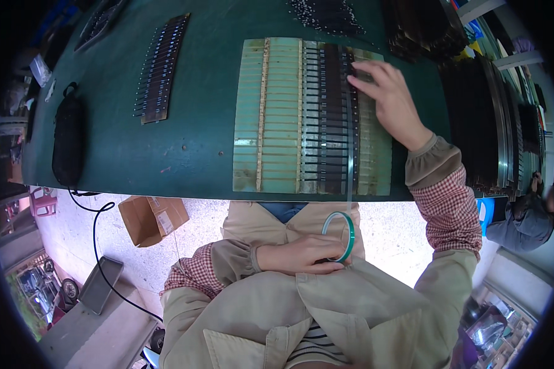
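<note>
A pale green grooved board (283, 123) lies at the table's front edge, with raised slotted strips running away from me. In its grooves sit a row of thin black rods (314, 117) and a dark brown strip (333, 92). My left hand (305, 253), close to my lap, is closed on a roll of green tape (351, 237). From the roll a narrow length of tape (350, 163) stretches up over the board along the dark strip. At its far end my right hand (385, 92) has its fingers apart, with fingertips touching the strip's far right side.
A dark strip with several pins (161, 71) lies on the green table (197, 160) to the left. Beside it is a black pouch (69, 138) with a cable. Dark strips are stacked (474, 111) at right. A cardboard box (151, 218) stands below; another person (523, 218) sits far right.
</note>
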`<control>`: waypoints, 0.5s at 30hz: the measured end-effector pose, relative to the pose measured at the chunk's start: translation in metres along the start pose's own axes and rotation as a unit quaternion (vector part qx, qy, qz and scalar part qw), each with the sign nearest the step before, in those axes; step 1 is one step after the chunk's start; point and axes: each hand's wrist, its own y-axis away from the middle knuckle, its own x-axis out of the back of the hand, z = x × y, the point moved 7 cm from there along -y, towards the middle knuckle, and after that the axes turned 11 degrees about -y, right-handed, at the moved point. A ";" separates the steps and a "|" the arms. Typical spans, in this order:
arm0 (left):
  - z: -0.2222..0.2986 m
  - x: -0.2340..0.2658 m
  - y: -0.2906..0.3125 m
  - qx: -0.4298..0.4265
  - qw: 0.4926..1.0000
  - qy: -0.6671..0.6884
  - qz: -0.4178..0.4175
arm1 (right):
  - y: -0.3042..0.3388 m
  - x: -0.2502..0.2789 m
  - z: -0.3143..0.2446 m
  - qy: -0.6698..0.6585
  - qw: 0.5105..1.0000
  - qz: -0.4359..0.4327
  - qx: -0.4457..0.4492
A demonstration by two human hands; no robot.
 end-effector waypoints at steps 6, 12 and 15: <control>0.000 0.002 -0.005 0.014 1.000 0.010 -0.007 | 0.008 -0.009 -0.015 0.034 0.999 -0.007 -0.024; -0.005 -0.001 -0.008 0.026 0.999 0.014 -0.029 | 0.008 -0.002 -0.004 -0.036 0.999 -0.010 -0.024; -0.006 0.000 -0.006 0.024 0.999 0.024 -0.017 | 0.009 -0.005 -0.019 0.029 0.999 -0.009 -0.014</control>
